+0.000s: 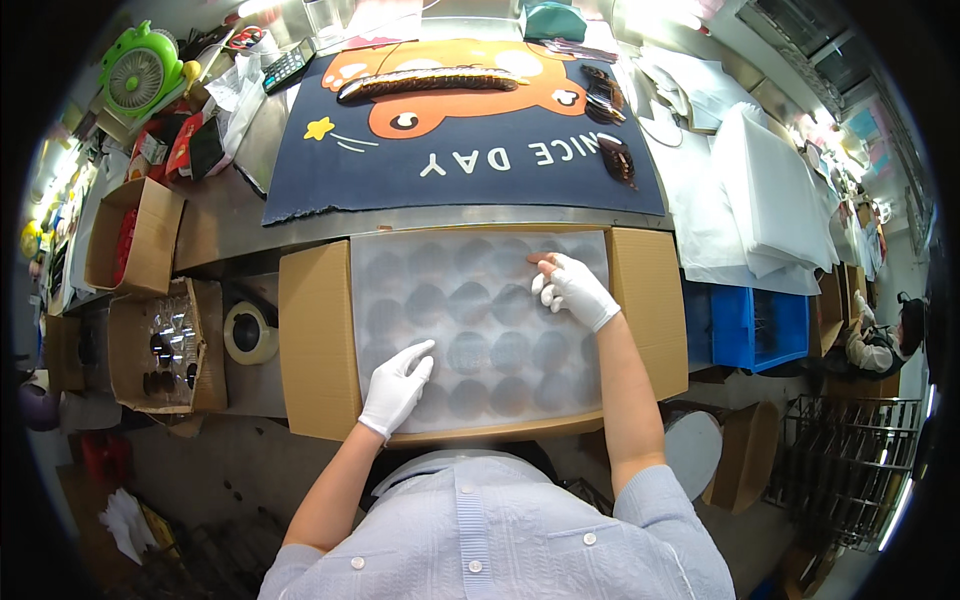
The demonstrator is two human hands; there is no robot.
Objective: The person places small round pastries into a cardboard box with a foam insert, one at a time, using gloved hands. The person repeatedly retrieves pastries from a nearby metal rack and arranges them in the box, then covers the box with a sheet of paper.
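So there's an open cardboard box (315, 330) right in front of the person, flaps folded out to either side, and everything else sits around it. Laid across the top of the box is a translucent white foam sheet (480, 330), lying flat, long axis running left to right with the box; you can see rows of dark round shapes showing through from underneath, too blurry to say what they are.

Both hands wear white gloves. The left hand (397, 388) rests flat on the near-left part of the sheet, fingers stretched out and pointing up and to the right, not gripping anything. The right hand (572, 288) is on the far-right part of the sheet, fingers loosely curled with the tips pressing on the foam, also holding nothing.

Just beyond the box's far edge is a dark blue mat (500, 150) with an orange cartoon face. A roll of tape (250, 333) sits just left of the box, and a smaller open box (165, 345) further left. Right of the box: a blue crate (760, 325), with a stack of white sheets (765, 200) behind it.
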